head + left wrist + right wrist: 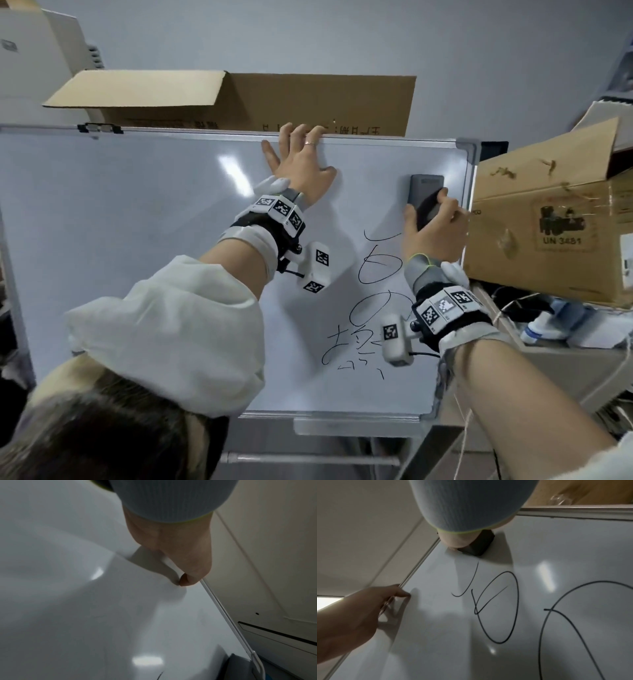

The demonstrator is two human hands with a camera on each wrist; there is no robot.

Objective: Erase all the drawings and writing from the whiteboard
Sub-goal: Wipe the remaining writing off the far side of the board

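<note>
The whiteboard (154,240) stands upright on a stand in front of the person, with a cardboard box (308,102) behind its top edge and another cardboard box (548,222) just beside its right edge. The left hand (301,164) lies spread against the board at the top edge, fingers hooked over the frame and thumb flat on the white face, most likely to brace the board so it does not rock under the wiping. The right hand (433,226) grips a dark eraser (424,195) with fingers curled round its sides, pressing it flat to the board near the top right corner (467,145). The black writing (370,301) runs in a column straight below the eraser toward the bottom edge, untouched, so the wiping seems barely begun. A downward stroke from the eraser has open board all the way along the column. To the right the frame and the box leave little room for the hand, while left of the writing the board is bare. The pen tray (356,426) hangs under the bottom edge
</note>
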